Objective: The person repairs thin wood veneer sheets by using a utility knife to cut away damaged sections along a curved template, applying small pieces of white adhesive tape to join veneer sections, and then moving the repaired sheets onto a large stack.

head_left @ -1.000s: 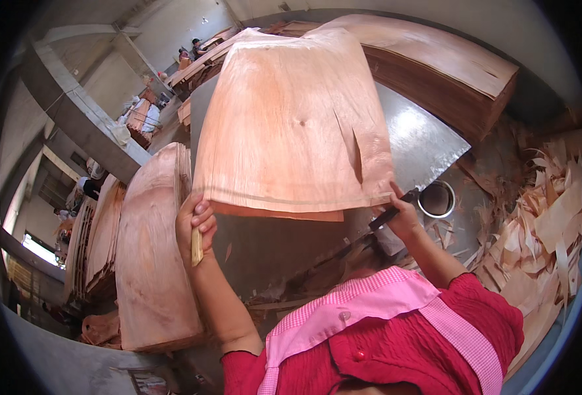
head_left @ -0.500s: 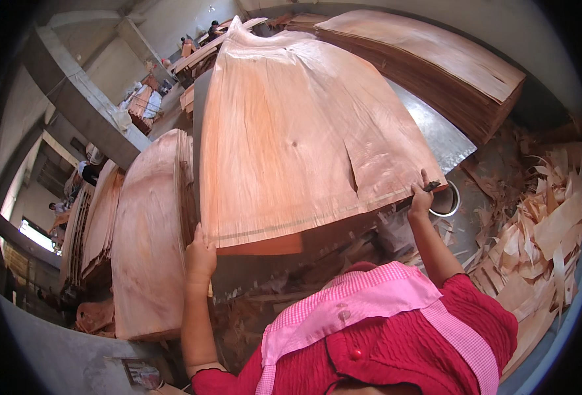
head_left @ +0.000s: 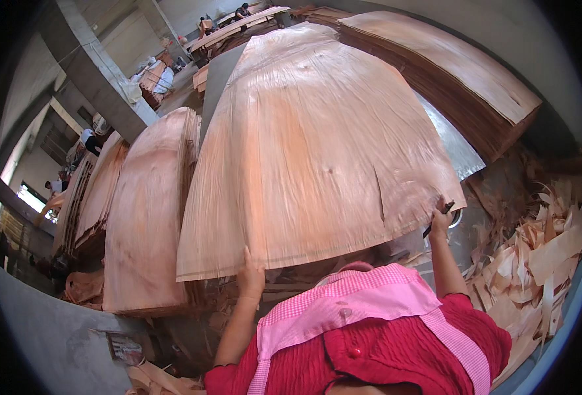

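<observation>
A large, thin wood veneer sheet (head_left: 317,151), pinkish tan with an orange streak, spreads before me over a metal-topped table (head_left: 459,141). A dark split runs up from its near edge, right of the middle. My left hand (head_left: 251,278) grips that near edge left of centre, its thumb lying on top of the sheet. At the near right corner, my right hand (head_left: 440,222) pinches the sheet and also holds a slim black tool (head_left: 447,209), whose kind I cannot make out. Under the corner, a pale round rim (head_left: 456,218) shows in part.
Tall veneer stacks stand at left (head_left: 143,217) and far right (head_left: 449,62). Veneer scraps (head_left: 534,250) are heaped at right, with more on the floor near me. A concrete pillar (head_left: 97,56) rises at far left. Other people (head_left: 241,11) are in the distance.
The sheet's near left corner has swung left and toward me, and more of the sheet lies flat. My left hand has shifted right along the edge; my right hand is slightly lower and farther right.
</observation>
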A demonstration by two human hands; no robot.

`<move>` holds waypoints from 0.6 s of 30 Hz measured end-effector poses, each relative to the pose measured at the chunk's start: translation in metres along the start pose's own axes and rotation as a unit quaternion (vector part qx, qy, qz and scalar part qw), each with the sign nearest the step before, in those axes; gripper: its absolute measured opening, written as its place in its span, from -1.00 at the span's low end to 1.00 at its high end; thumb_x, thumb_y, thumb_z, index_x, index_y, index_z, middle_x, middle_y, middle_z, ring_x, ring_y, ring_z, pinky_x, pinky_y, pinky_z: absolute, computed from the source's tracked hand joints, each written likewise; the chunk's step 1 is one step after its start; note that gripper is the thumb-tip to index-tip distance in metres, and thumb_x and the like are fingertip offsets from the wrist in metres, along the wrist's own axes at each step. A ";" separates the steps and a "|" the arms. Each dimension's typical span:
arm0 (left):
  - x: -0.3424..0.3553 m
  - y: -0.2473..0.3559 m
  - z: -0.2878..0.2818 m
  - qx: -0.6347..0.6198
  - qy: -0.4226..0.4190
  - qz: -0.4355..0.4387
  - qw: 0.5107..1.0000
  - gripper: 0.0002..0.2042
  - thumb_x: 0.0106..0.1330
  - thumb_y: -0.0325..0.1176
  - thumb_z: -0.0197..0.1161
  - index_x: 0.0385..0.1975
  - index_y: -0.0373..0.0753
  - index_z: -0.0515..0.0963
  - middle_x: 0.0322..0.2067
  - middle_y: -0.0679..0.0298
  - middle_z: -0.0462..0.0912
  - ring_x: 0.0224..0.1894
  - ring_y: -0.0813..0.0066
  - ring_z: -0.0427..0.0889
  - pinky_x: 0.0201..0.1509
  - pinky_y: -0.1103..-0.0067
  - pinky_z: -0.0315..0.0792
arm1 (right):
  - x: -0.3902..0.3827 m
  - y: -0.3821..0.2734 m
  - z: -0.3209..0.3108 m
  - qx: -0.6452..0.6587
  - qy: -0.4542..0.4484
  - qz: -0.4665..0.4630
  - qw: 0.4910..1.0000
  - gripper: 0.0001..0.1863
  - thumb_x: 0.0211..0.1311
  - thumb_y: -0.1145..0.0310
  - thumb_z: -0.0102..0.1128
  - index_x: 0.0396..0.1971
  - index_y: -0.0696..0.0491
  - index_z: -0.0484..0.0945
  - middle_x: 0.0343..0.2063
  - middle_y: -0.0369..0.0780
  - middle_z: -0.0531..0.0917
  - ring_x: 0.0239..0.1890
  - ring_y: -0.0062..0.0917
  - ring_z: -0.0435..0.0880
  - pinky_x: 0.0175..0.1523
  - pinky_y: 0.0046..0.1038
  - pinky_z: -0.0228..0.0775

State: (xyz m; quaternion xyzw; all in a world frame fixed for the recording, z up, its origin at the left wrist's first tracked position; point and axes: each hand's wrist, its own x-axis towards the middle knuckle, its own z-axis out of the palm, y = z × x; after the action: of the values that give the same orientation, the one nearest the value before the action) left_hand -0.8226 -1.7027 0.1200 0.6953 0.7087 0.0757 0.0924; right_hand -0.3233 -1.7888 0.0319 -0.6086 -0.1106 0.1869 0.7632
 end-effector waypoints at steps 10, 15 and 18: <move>-0.062 -0.104 0.083 -0.337 0.019 -0.164 0.927 -0.17 -0.20 -0.59 0.30 0.16 -0.30 0.00 -0.26 -0.04 0.51 -0.21 0.31 0.51 -0.21 0.48 0.40 | 0.057 -0.012 -0.055 -0.246 0.064 -0.014 0.967 -0.51 -0.19 0.63 -0.14 -0.10 0.24 0.43 -0.22 -0.33 0.52 -0.33 -0.66 0.48 -0.31 -0.68 0.24; -0.032 -0.111 0.101 -0.489 -0.005 -0.181 0.854 -0.63 -0.14 -0.57 0.22 -0.23 -0.44 0.43 -0.42 0.22 0.49 -0.38 0.53 0.46 -0.32 0.58 0.36 | 0.056 -0.013 -0.048 -0.255 0.028 -0.113 0.960 -0.69 -0.16 0.59 -0.08 -0.32 0.20 0.49 -0.48 -0.37 0.48 -0.48 -0.70 0.41 -0.37 -0.66 0.22; -0.013 -0.089 0.082 -0.503 -0.044 -0.198 0.840 -0.65 -0.11 -0.58 0.19 -0.23 -0.44 0.42 -0.43 0.27 0.48 -0.43 0.58 0.45 -0.38 0.60 0.34 | 0.077 -0.007 -0.065 -0.227 0.018 -0.154 0.961 -0.73 -0.14 0.59 -0.06 -0.35 0.19 0.48 -0.49 -0.36 0.48 -0.47 -0.70 0.41 -0.36 -0.66 0.23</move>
State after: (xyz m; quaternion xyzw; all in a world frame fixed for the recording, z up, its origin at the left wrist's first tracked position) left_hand -0.8891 -1.7190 0.0194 0.4011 0.6908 0.3708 0.4737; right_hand -0.2269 -1.8149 0.0186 -0.7447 -0.2291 0.0264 0.6263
